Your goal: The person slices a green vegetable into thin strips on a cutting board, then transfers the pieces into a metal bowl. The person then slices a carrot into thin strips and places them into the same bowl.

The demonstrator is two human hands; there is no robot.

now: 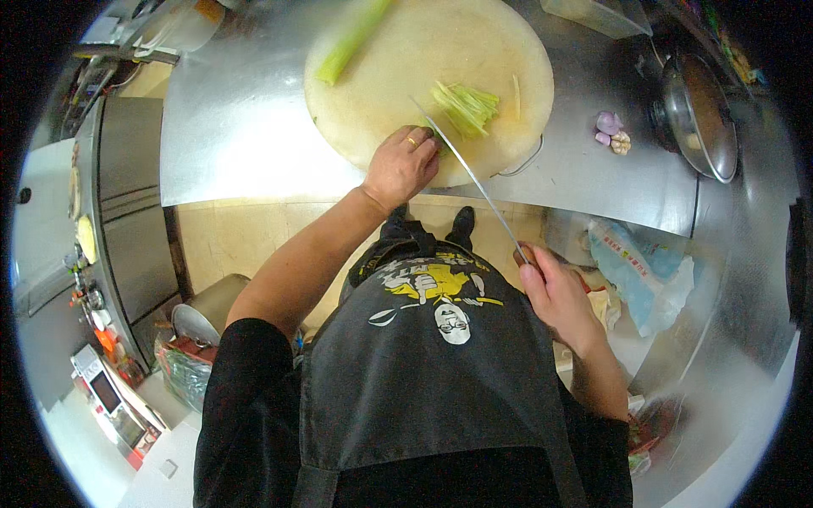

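My right hand [559,295] grips the wooden handle [526,254] of a knife. Its long blade [477,181], seen nearly edge-on, slants up and left over the round cutting board [381,114]. Curled at the board's near edge, my left hand [404,160] wears a gold ring and holds down a green vegetable piece [443,147] mostly hidden by the fingers and blade. Just beyond the blade lies a heap of pale green cut strips [467,108], with one thin strip [516,97] apart to its right. A thick green vegetable stalk [349,47] rests at the board's far left.
The board sits on a stainless steel worktop [241,140]. To the right are purple shallot-like pieces [608,122], a garlic bulb [621,143] and a round metal pan [702,120]. A clear plastic container [600,16] stands far right. Below the worktop's right side hangs a blue-white plastic bag [635,260].
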